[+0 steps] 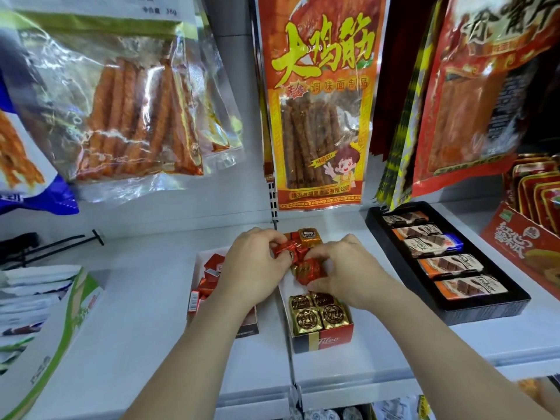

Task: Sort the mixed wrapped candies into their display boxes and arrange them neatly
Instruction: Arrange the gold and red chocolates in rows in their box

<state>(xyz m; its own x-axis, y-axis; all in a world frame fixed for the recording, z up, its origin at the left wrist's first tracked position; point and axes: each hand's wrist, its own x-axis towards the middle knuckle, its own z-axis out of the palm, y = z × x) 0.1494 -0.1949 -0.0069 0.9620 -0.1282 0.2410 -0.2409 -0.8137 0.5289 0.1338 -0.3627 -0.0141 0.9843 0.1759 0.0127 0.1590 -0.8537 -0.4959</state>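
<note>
A red display box [322,339] on the white shelf holds several gold-wrapped candies [318,313] at its front, red-wrapped candies [307,269] in the middle and an orange-gold one [309,236] at the back. My left hand [254,262] pinches a red-wrapped candy [283,248] above the box's middle. My right hand [348,271] curls its fingers round the red candies in the box. A second box [248,327] to the left holds small red flat-wrapped candies [209,274], partly hidden by my left forearm.
A black tray [454,313] of wrapped chocolate bars lies to the right. Hanging snack bags [318,101] crowd the space above the shelf. A green-and-white carton [60,328] stands at the left, a red carton [527,247] at the far right.
</note>
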